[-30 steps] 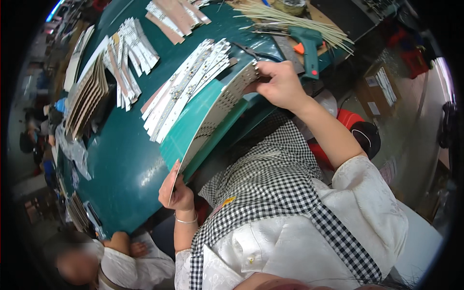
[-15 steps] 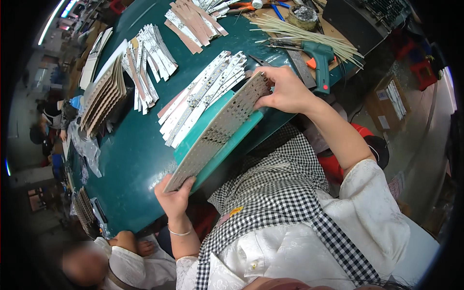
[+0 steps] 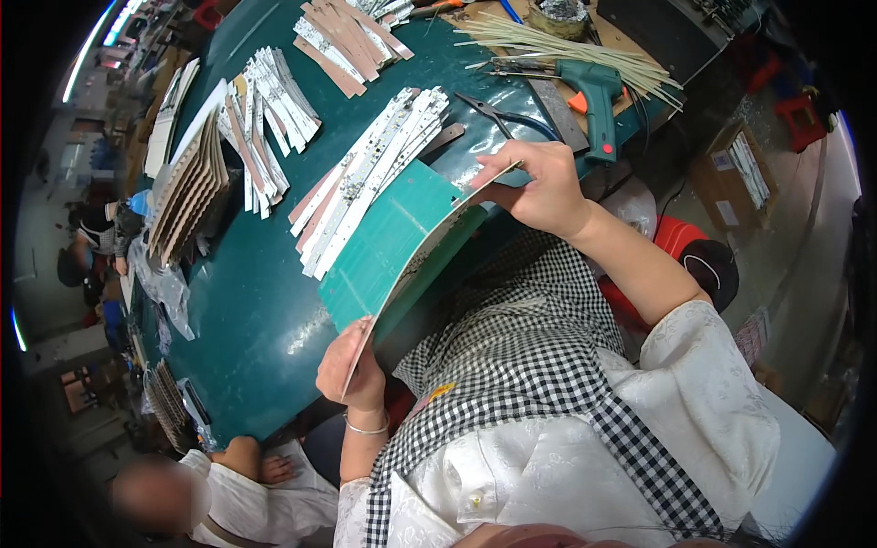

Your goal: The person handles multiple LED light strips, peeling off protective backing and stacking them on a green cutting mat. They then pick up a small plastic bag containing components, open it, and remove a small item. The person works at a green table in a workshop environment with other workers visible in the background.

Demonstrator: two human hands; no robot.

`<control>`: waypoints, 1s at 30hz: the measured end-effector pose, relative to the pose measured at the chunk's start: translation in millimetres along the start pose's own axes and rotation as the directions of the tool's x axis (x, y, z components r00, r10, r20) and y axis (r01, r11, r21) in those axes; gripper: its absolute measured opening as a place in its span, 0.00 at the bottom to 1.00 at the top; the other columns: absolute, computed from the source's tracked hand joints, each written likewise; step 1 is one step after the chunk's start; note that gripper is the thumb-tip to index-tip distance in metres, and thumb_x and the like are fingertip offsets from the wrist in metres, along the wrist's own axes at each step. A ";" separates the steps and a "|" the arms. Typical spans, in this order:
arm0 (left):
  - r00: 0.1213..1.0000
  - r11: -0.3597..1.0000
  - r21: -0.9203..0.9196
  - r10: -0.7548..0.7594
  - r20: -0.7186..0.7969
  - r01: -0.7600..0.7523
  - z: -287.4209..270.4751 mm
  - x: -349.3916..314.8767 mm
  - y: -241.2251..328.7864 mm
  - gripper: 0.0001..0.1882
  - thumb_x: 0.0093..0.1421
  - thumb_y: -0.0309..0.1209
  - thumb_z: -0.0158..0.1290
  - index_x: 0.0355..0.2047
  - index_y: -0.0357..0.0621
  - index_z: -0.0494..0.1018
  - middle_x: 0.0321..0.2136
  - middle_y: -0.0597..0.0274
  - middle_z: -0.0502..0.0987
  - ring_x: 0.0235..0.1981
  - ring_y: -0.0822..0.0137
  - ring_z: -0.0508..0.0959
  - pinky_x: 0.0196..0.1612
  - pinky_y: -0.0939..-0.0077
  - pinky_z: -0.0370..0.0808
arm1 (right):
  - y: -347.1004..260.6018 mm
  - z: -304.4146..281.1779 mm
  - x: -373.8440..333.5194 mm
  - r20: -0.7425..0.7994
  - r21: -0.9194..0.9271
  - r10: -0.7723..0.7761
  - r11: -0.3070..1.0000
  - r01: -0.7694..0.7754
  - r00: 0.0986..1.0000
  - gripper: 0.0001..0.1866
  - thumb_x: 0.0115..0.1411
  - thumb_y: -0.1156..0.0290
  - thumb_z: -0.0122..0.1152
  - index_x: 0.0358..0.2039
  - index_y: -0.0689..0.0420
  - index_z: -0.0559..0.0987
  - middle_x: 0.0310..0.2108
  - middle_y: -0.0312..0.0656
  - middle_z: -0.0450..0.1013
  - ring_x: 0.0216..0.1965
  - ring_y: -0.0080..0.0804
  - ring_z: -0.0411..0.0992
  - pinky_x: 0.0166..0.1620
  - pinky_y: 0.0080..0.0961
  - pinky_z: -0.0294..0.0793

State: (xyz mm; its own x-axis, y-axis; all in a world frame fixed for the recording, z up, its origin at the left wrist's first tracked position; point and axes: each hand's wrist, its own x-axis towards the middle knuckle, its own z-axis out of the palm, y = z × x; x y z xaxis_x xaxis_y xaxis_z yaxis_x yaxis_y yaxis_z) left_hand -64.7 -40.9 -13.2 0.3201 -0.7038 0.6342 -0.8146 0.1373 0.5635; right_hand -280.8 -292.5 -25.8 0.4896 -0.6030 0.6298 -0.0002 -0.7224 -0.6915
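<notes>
A thin pale panel dotted with small dark spots or holes (image 3: 413,265) is held up over the near edge of the table, seen nearly edge-on and bowed. My left hand (image 3: 354,365) is closed on its near-left end. At the far-right end, my right hand (image 3: 541,187) pinches it between thumb and fingers. Most of the spotted face is turned from view. Behind the panel lies a flat green board (image 3: 393,228). A fanned pile of white and brownish strips with small parts on them (image 3: 365,178) rests against that board.
Dark-handled pliers (image 3: 501,114) lie beyond my right hand, near a green pistol-shaped tool (image 3: 598,102) and thin pale sticks (image 3: 566,53). More strip bundles (image 3: 352,41) and stacked brownish panels (image 3: 187,196) cover the far left. Another person (image 3: 260,489) sits at lower left.
Both hands have come closer together, bending the panel. It has turned from showing its spotted face to nearly edge-on, and the right hand has lowered, uncovering the pliers.
</notes>
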 end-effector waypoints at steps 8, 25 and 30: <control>0.995 0.996 0.010 0.092 -0.035 -0.091 3.2 -4.9 -19.6 0.03 0.57 0.21 0.56 0.29 0.31 0.76 0.27 0.45 0.81 0.30 0.52 0.84 0.37 0.64 0.82 | 5.7 7.8 8.0 -0.016 0.156 0.021 0.988 -0.018 1.000 0.11 0.45 0.85 0.70 0.30 0.62 0.78 0.29 0.43 0.80 0.35 0.35 0.81 0.41 0.26 0.80; 0.992 0.993 0.007 0.117 0.035 -0.118 -3.2 4.2 -17.4 0.08 0.57 0.28 0.57 0.32 0.34 0.79 0.36 0.44 0.82 0.40 0.49 0.83 0.45 0.64 0.80 | -1.8 8.2 9.2 -0.080 -0.009 -0.117 0.993 0.116 0.990 0.09 0.46 0.76 0.69 0.29 0.60 0.79 0.32 0.45 0.80 0.38 0.42 0.80 0.42 0.32 0.79; 0.978 0.984 -0.025 0.180 0.101 -0.179 -8.4 6.1 -20.2 0.11 0.56 0.32 0.57 0.33 0.35 0.80 0.35 0.48 0.82 0.41 0.48 0.82 0.44 0.64 0.80 | 7.2 13.5 -0.7 -0.100 0.091 -0.104 0.989 0.113 0.990 0.10 0.47 0.72 0.69 0.30 0.61 0.79 0.35 0.48 0.80 0.37 0.45 0.80 0.42 0.33 0.78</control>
State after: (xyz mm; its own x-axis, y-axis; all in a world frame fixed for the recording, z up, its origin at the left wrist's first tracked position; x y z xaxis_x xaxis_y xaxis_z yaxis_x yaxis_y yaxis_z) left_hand -42.2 -42.1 -16.3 0.1174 -0.7342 0.6687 -0.8461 0.2786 0.4544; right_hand -269.4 -292.8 -36.0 0.3973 -0.5554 0.7305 0.1343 -0.7523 -0.6450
